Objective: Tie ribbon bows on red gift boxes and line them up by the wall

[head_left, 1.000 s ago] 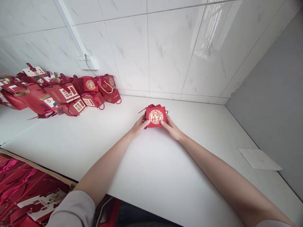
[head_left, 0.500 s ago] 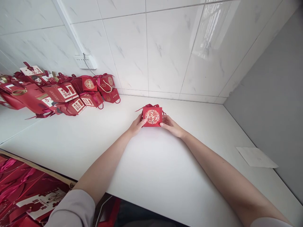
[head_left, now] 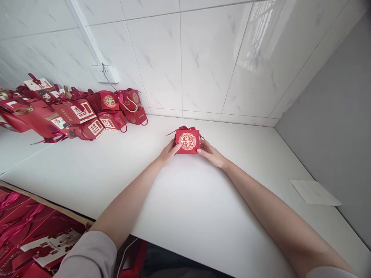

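Observation:
A small red gift box (head_left: 188,141) with gold lettering in a round emblem stands on the white table (head_left: 179,193), a dark red ribbon bow on its top. My left hand (head_left: 168,151) grips the box's left side, its thumb on the front face. On the opposite side my right hand (head_left: 211,153) holds it, the thumb at the lower right corner of the front. The other fingers of both hands are partly hidden behind the box.
Several red gift boxes (head_left: 111,120) with ribbons and cord handles are piled at the back left against the tiled wall (head_left: 208,58). A power socket (head_left: 104,74) sits above them. More red packages (head_left: 52,247) lie at the lower left. A white sheet (head_left: 315,192) lies at the right.
Both hands keep hold of the gift box. The view has shifted very slightly; nothing else has visibly moved.

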The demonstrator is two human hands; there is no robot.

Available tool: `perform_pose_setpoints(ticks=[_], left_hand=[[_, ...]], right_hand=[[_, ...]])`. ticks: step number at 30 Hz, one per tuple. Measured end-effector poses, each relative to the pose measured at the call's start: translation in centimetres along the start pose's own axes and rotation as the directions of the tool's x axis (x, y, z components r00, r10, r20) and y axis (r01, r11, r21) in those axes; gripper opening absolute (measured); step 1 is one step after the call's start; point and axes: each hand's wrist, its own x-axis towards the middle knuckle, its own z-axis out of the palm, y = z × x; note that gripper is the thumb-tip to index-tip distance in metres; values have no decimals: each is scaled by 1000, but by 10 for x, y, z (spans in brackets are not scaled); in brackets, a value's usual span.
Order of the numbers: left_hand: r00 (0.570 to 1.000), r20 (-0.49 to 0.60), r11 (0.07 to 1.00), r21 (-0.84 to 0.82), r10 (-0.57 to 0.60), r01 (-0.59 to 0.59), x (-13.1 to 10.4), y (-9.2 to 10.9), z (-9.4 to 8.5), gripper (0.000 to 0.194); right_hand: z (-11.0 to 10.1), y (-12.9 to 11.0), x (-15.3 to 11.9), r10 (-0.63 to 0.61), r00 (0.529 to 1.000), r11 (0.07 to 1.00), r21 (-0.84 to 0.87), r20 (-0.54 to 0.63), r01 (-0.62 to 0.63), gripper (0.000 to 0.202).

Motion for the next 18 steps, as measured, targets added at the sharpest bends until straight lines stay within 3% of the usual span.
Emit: perform_pose_setpoints(ticks=[18], left_hand=[[999, -35, 997, 73, -3, 5, 1, -5, 0, 69]], right_hand=[[-1, -1, -1, 27, 1000, 999, -41, 0, -27, 57]])
